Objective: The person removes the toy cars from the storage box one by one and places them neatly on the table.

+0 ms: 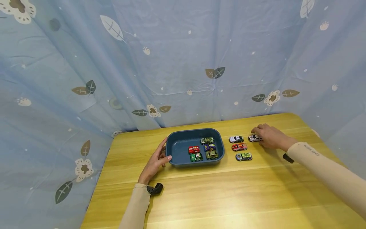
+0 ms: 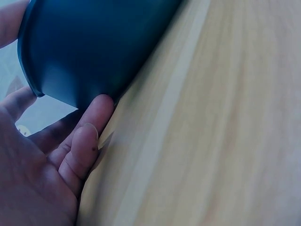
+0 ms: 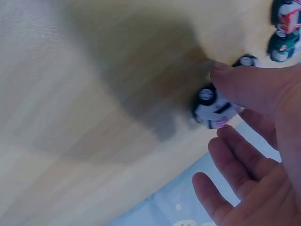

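Note:
My left hand grips the left end of a dark blue plastic bin, thumb at the rim's front corner and fingers along the outer wall. In the left wrist view, fingertips lie under the bin's wall, close to the tabletop. At the right, my right hand pinches a white toy car between thumb and fingers. The right wrist view has the thumb across the side of this car, partly hiding it. Beside it lie a white-and-green toy car, a red one and a yellow-green one.
Inside the bin, several toy cars stand toward the right, among them a red one and a green one. The wooden table meets a blue patterned curtain at its back and sides.

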`<state>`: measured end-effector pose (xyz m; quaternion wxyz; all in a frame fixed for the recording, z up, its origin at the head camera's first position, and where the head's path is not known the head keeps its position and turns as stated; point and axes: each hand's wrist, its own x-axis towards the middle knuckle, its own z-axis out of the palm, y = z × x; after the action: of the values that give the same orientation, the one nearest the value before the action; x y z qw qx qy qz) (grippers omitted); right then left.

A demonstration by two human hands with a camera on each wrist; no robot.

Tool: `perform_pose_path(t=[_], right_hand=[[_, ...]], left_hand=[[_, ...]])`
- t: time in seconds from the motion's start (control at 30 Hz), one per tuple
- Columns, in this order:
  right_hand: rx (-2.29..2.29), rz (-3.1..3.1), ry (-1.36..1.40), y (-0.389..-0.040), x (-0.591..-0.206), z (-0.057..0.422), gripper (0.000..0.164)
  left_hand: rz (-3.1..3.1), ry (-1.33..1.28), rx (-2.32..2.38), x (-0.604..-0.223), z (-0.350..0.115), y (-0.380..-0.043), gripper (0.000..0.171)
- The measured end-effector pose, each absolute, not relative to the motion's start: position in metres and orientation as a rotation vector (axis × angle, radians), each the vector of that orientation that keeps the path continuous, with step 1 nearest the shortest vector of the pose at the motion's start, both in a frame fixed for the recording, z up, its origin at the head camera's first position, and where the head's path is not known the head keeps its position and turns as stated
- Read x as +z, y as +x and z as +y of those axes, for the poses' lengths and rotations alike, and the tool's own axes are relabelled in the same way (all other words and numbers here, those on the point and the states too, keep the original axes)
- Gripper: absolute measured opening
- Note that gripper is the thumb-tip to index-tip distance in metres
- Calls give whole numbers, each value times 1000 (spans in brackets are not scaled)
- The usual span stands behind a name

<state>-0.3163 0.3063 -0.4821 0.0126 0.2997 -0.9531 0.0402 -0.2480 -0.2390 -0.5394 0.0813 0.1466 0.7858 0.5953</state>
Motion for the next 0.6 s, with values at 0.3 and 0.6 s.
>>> perform_pose_path(t=[0.3, 0.6], right_hand=[[178, -2940, 983, -319, -447, 283, 47], [309, -2850, 1050, -326, -418, 218, 32]], left_hand=[[2368, 434, 1763, -540, -239, -250, 81], [2347, 442, 1788, -540, -240, -249, 81]])
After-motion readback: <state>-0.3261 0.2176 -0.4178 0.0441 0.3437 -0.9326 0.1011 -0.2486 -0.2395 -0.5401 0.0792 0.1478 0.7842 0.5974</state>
